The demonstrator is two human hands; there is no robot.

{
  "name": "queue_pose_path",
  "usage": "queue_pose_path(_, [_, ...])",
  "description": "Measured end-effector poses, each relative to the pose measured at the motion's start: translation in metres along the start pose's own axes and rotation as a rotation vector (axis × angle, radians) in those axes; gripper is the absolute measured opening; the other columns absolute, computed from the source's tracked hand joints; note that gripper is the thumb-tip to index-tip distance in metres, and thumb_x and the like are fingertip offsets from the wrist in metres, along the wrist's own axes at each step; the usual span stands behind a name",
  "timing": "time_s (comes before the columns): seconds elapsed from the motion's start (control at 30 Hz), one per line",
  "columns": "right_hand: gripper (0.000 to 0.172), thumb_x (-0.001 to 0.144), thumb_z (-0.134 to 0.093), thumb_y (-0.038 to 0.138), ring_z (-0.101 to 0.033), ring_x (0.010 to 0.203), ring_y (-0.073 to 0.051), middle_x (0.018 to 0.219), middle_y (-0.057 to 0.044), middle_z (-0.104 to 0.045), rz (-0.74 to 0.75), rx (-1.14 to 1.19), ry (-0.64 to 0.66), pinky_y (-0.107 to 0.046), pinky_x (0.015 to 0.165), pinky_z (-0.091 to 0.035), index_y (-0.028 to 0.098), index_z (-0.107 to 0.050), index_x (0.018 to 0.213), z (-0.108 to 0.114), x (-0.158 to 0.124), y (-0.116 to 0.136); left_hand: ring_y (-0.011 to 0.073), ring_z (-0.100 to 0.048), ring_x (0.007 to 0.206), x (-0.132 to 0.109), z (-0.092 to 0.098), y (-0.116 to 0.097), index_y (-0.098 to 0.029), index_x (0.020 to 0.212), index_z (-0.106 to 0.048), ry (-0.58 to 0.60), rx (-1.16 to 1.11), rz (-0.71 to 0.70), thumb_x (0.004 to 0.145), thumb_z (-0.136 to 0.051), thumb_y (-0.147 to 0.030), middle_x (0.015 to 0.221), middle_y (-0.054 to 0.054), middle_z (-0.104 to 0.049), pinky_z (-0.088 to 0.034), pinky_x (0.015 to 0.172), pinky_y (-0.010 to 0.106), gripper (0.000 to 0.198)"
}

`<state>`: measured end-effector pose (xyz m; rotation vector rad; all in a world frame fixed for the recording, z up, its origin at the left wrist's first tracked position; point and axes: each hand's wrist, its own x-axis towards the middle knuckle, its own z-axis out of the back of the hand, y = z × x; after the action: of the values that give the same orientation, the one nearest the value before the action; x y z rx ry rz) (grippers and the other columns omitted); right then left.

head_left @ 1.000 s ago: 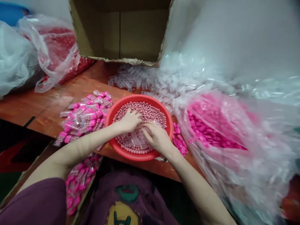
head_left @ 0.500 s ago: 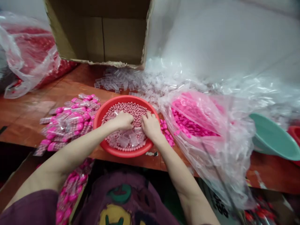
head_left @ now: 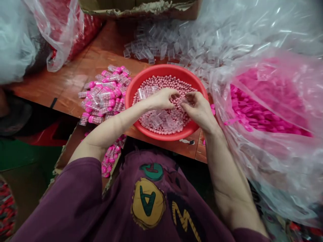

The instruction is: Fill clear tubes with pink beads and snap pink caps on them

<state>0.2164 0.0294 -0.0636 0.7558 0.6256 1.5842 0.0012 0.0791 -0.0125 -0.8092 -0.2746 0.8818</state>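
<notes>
Both of my hands are over a red plastic basin (head_left: 130, 97) filled with small pink beads (head_left: 161, 80). My left hand (head_left: 165, 98) hovers above the beads, thumb and index finger apart, with nothing visible between them. Facing it, my right hand (head_left: 199, 109) has its fingers curled around what looks like a clear plastic tube (head_left: 186, 100), partly hidden by the fingers. More clear tubes (head_left: 161, 121) lie on the beads at the near side of the basin, and a few others (head_left: 146, 91) rest at its left.
Bead-filled tubes with pink caps (head_left: 106, 90) are heaped left of the basin. Loose clear tubes (head_left: 161, 47) spread behind it. A plastic bag of pink caps (head_left: 267, 101) stands at right. A cardboard box (head_left: 141, 10) and a bag of red pieces (head_left: 75, 30) are behind.
The view has shifted down and to the right. My hands have lifted from within the beads, and the left hand's fingers have spread. Clear tubes now show left of my left hand.
</notes>
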Motion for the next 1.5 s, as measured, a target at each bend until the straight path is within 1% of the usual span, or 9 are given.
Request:
queue_pose_path(0.17, [0.038, 0.083, -0.083, 0.029, -0.082, 0.114, -0.026, 0.116, -0.005, -0.082, -0.097, 0.490, -0.044, -0.048, 0.110, -0.069, 0.028, -0.066, 0.117, -0.008, 0.008, -0.009, 0.0186, -0.075, 0.092, 0.005, -0.020, 0.018, -0.010, 0.143, -0.076, -0.167, -0.168, -0.052, 0.094, -0.066, -0.007, 0.106, 0.009, -0.083, -0.060, 0.089, 0.032, 0.050])
queue_pose_path(0.3, [0.043, 0.078, -0.091, 0.032, -0.082, 0.103, -0.024, 0.104, -0.001, -0.080, -0.163, 0.607, -0.040, -0.044, 0.103, -0.071, 0.029, -0.068, 0.115, -0.007, 0.012, -0.004, 0.0291, -0.071, 0.141, -0.003, -0.016, 0.017, -0.013, 0.149, -0.074, -0.278, 0.155, -0.180, 0.096, -0.067, -0.007, 0.150, 0.017, -0.078, -0.055, 0.124, 0.047, 0.054])
queue_pose_path(0.5, [0.060, 0.073, -0.095, 0.023, -0.077, 0.084, -0.017, 0.092, 0.005, -0.083, -0.222, 0.776, 0.090, -0.032, 0.087, -0.067, 0.029, -0.064, 0.124, -0.008, 0.021, 0.003, 0.0299, -0.071, 0.131, -0.009, -0.007, -0.008, -0.011, 0.142, -0.079, -0.020, 0.546, -0.234, 0.109, -0.048, -0.006, 0.135, 0.016, -0.083, -0.056, 0.122, 0.049, 0.046])
queue_pose_path(0.7, [0.046, 0.082, -0.091, 0.030, -0.077, 0.083, -0.015, 0.097, 0.003, -0.081, -0.198, 0.888, -0.080, -0.029, 0.076, -0.066, 0.030, -0.067, 0.121, -0.005, 0.015, 0.000, 0.0281, -0.073, 0.126, 0.001, -0.009, 0.007, -0.011, 0.131, -0.081, -0.035, 0.462, -0.204, 0.109, -0.063, -0.017, 0.134, 0.017, -0.077, -0.059, 0.113, 0.041, 0.029])
queue_pose_path(0.9, [0.020, 0.094, -0.080, 0.037, -0.077, 0.072, -0.015, 0.093, -0.003, -0.082, -0.090, 0.768, -0.461, -0.029, 0.067, -0.063, 0.025, -0.078, 0.110, 0.042, -0.023, -0.013, 0.0291, -0.073, 0.130, 0.014, -0.007, 0.022, -0.009, 0.144, -0.077, 0.041, 0.342, -0.122, 0.099, -0.071, -0.014, 0.137, 0.017, -0.077, -0.057, 0.118, 0.043, 0.047])
queue_pose_path(1.07, [0.021, 0.099, -0.069, 0.039, -0.076, 0.073, -0.021, 0.100, -0.012, -0.086, -0.210, 0.344, -0.588, -0.040, 0.070, -0.063, 0.027, -0.078, 0.114, 0.077, -0.070, -0.060, 0.0337, -0.069, 0.134, 0.019, 0.004, 0.006, -0.011, 0.133, -0.080, 0.008, 0.646, -0.018, 0.113, -0.046, -0.019, 0.140, 0.020, -0.076, -0.054, 0.121, 0.051, 0.040])
queue_pose_path(1.2, [0.023, 0.101, -0.059, 0.031, -0.079, 0.090, -0.028, 0.102, -0.011, -0.083, -0.238, -0.051, -0.452, -0.051, 0.090, -0.067, 0.025, -0.077, 0.113, 0.077, -0.082, -0.087, 0.0372, -0.072, 0.135, 0.031, -0.009, -0.007, -0.002, 0.130, -0.080, 0.060, 0.776, 0.059, 0.109, -0.030, -0.003, 0.144, 0.027, -0.073, -0.056, 0.116, 0.051, 0.054])
queue_pose_path(1.37, [0.014, 0.101, -0.063, 0.014, -0.069, 0.124, -0.032, 0.118, -0.014, -0.078, -0.174, -0.283, -0.185, -0.060, 0.120, -0.054, 0.022, -0.074, 0.100, 0.052, -0.042, -0.094, 0.0331, -0.076, 0.127, 0.052, -0.045, -0.012, -0.003, 0.126, -0.083, 0.078, 0.620, 0.028, 0.098, -0.042, 0.003, 0.140, 0.025, -0.076, -0.059, 0.113, 0.043, 0.050])
queue_pose_path(1.5, [0.036, 0.099, -0.070, 0.004, -0.059, 0.113, -0.026, 0.086, -0.008, -0.067, -0.137, -0.307, -0.055, -0.056, 0.121, -0.046, 0.024, -0.054, 0.073, 0.035, -0.006, -0.096, 0.0291, -0.077, 0.123, 0.060, -0.049, -0.005, -0.006, 0.124, -0.084, 0.051, 0.264, 0.067, 0.086, -0.063, 0.000, 0.130, 0.017, -0.082, -0.059, 0.115, 0.039, 0.044])
